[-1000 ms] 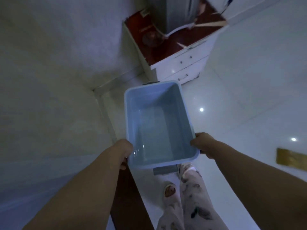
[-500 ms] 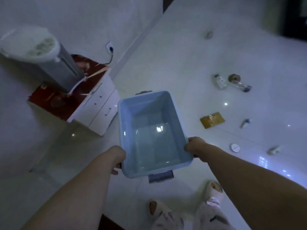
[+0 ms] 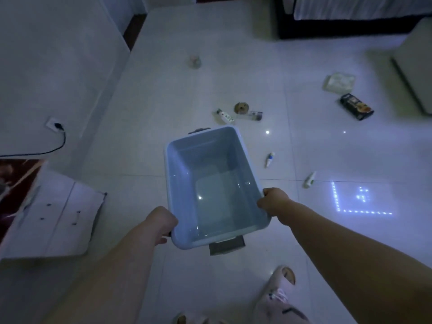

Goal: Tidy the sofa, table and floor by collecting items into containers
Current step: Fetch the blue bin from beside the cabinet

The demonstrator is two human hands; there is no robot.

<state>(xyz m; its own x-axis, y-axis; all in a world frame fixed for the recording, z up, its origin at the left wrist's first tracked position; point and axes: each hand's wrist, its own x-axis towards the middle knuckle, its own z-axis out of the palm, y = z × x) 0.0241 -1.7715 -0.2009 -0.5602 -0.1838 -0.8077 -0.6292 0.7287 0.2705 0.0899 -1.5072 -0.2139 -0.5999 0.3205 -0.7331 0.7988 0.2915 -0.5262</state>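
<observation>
The view has swung right, off the white cabinet; left hand (image 3: 161, 222) and right hand (image 3: 272, 202) each grip a long side of the empty pale-blue rectangular plastic bin (image 3: 211, 183), small bottles (image 3: 270, 159) on the floor beyond the right hand.

Left hand (image 3: 161, 222) and right hand (image 3: 272, 202): both bare, each continuing into a forearm uncovered as far as the lower edge of view. Below the grip, on its right-hand side: pale, soft trousers (image 3: 278, 305) printed with small dark motifs, above a light open-toed slipper (image 3: 284, 275) with the toes showing. Below the left-hand side of the grip: a second slipper (image 3: 181, 319), cut off by the bottom edge.
</observation>
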